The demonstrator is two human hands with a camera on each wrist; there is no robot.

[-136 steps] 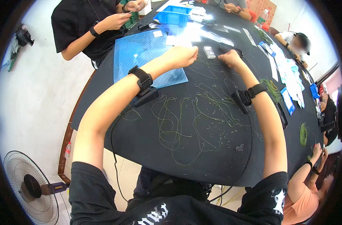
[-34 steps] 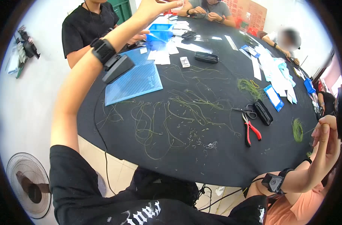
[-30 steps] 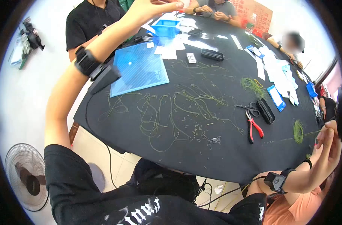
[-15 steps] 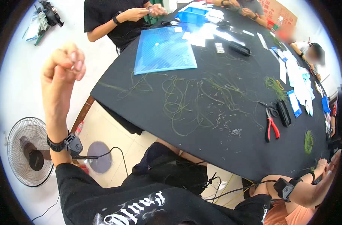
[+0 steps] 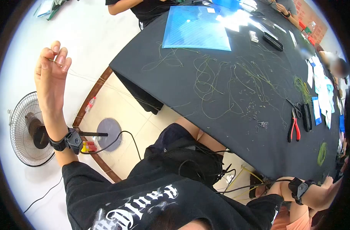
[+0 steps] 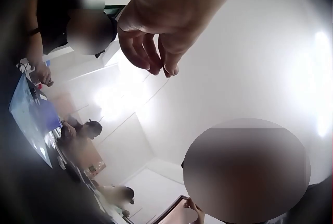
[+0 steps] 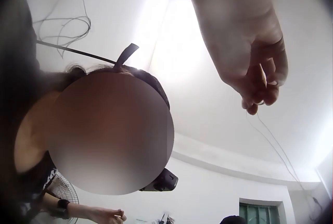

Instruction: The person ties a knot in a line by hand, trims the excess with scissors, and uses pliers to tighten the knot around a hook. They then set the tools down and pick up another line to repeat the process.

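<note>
Spread wide, the bare left hand point(image 5: 52, 69) and right hand point(image 7: 255, 60) have left the black cloth-covered tabletop point(image 5: 156, 82), over which both hung in the earliest head frame.

Head view: the left hand stands raised at ten o'clock, its grip curled in, with a fine, pale green thread point(image 5: 80, 76) across the fingers and trailing toward half past three. The right hand is a dark blur at four o'clock, so its grip cannot be read there. Tangled yellow-green threads point(image 5: 210, 81) lie near half past one, red-handled metal pliers point(image 5: 294, 124) at three.

Left wrist view: thumb and fingertips almost meet at twelve o'clock, the thread running toward half past seven.

Right wrist view: at two o'clock the fingertips pinch together, fine strands leading off toward five.

The thread should prove feather-light, limp, slippery and quick to kink; a firm fingertip pinch near its ends suits it best.
</note>
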